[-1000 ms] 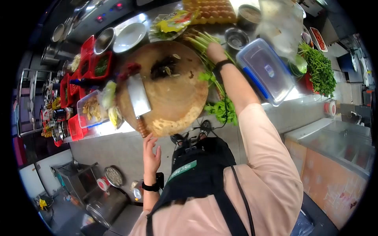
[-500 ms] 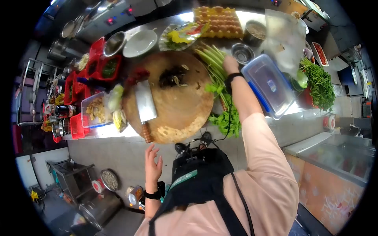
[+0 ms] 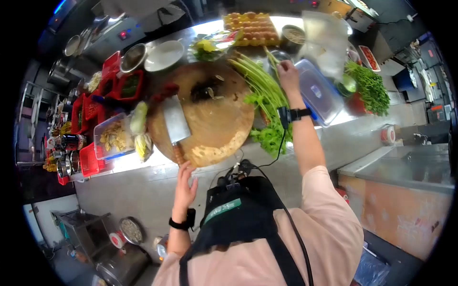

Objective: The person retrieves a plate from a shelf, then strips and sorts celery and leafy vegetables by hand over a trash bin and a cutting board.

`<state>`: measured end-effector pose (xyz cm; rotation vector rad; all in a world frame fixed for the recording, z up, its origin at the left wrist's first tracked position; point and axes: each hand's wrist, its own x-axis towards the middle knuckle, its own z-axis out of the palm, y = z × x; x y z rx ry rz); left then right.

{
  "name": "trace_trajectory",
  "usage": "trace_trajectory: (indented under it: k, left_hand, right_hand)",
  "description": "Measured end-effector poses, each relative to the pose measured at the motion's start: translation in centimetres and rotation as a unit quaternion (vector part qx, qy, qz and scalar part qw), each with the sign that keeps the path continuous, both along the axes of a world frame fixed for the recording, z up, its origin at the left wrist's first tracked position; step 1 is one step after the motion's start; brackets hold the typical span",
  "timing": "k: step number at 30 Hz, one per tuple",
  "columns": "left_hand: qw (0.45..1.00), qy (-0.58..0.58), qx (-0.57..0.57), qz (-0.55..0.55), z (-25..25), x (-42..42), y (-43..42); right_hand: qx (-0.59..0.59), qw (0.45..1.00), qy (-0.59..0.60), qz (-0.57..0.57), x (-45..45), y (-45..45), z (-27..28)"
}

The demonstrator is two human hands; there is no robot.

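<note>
My right hand (image 3: 289, 78) is closed on a green celery stalk (image 3: 273, 58), above the right side of the bunch. The other celery (image 3: 260, 78) lies in a bunch along the right edge of the round wooden chopping block (image 3: 217, 128), its leafy ends towards me. My left hand (image 3: 185, 187) is at the front edge of the block with its fingers apart, by the wooden handle of a cleaver (image 3: 176, 121). The cleaver lies flat on the block. Behind it are small dark pieces (image 3: 202, 91) and a dark red heap (image 3: 167, 90).
A lidded plastic box (image 3: 320, 93) stands right of my right hand, with leafy greens (image 3: 369, 88) beyond. Across the back are an egg tray (image 3: 250, 31), a white bowl (image 3: 163, 55) and a steel bowl (image 3: 133, 58). Red baskets (image 3: 90, 159) and a clear tub (image 3: 110, 152) are at left.
My right hand has risen from the celery bunch and moved right, with a stalk now apart from the others. My left hand has come closer to the cleaver handle. The view has shifted slightly.
</note>
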<state>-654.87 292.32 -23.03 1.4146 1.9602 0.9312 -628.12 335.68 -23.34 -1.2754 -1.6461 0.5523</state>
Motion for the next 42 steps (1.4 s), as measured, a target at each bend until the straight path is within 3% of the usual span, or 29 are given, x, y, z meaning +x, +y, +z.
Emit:
trace_trajectory:
  k: [1,2,3,5,7,8,9,12,14,17,19,20,22,30,35,37,39,41,42]
  left_hand:
    - [0.998,0.044,0.027,-0.048,0.4,-0.4,0.7]
    - [0.990,0.088,0.057,-0.095,0.8,-0.6,1.5]
    - [0.990,0.081,0.064,-0.100,1.3,-0.5,2.2]
    - [0.981,0.074,0.065,-0.170,2.5,-0.8,4.1]
    - [0.977,0.030,0.056,-0.205,2.6,-0.5,6.2]
    - [0.971,-0.012,0.039,-0.235,2.5,-0.1,7.3]
    - [0.966,-0.038,0.041,-0.251,2.3,0.5,8.5]
    - [0.950,-0.051,0.057,-0.304,1.8,2.9,10.6]
    - [0.938,-0.042,0.079,-0.335,1.3,4.6,11.7]
    - [0.932,-0.067,0.016,-0.356,-0.3,7.1,13.8]
    - [0.924,-0.275,-0.094,-0.249,-1.6,8.3,17.5]
    - [0.924,-0.275,-0.094,-0.248,-2.2,8.8,19.4]
    - [0.884,-0.441,-0.092,-0.126,-3.0,10.0,23.1]
    - [0.882,-0.465,-0.074,0.002,-2.7,16.4,34.4]
    - [0.873,-0.484,-0.056,0.029,-7.9,18.8,41.9]
    - [0.896,-0.436,-0.040,0.071,-8.9,18.4,44.3]
    - [0.889,-0.448,-0.030,0.086,-7.3,17.9,44.8]
    - [0.912,-0.402,-0.023,0.080,-5.9,18.0,44.9]
    - [0.911,-0.403,-0.024,0.087,-5.1,18.0,44.6]
  right_hand:
    - [0.003,1.000,-0.009,-0.006,0.8,-1.8,1.1]
    - [-0.030,0.997,0.067,0.015,1.7,-3.3,2.1]
    - [-0.063,0.987,0.143,0.036,2.4,-5.1,3.2]
    - [-0.075,0.985,0.152,0.038,3.4,-8.3,5.2]
    - [-0.138,0.988,0.059,0.034,3.9,-11.1,6.0]
    - [-0.095,0.995,-0.019,0.030,5.1,-10.6,3.3]
    - [-0.093,0.995,-0.018,0.023,5.5,-11.0,2.0]
    - [-0.166,0.975,-0.146,0.019,6.7,-12.3,-2.1]
    - [-0.199,0.970,-0.141,0.006,7.4,-12.8,-3.9]
    - [-0.228,0.961,-0.157,-0.003,7.8,-12.6,-5.3]
    - [-0.263,0.958,-0.119,0.003,7.5,-12.3,-5.1]
    - [-0.263,0.958,-0.118,0.004,7.2,-12.3,-4.6]
    - [-0.270,0.958,-0.097,0.013,7.1,-12.4,-3.4]
    - [-0.193,0.954,-0.167,0.156,8.6,-10.6,-2.9]
    - [-0.168,0.951,-0.136,0.220,11.5,-7.3,-3.3]
    - [0.012,0.946,-0.320,0.051,14.0,-5.9,-3.7]
    - [-0.024,0.930,-0.364,0.051,16.1,-4.2,-5.7]
    - [0.054,0.870,-0.488,0.031,17.3,-2.8,-7.3]
    - [0.039,0.875,-0.480,0.037,17.8,-2.3,-7.5]
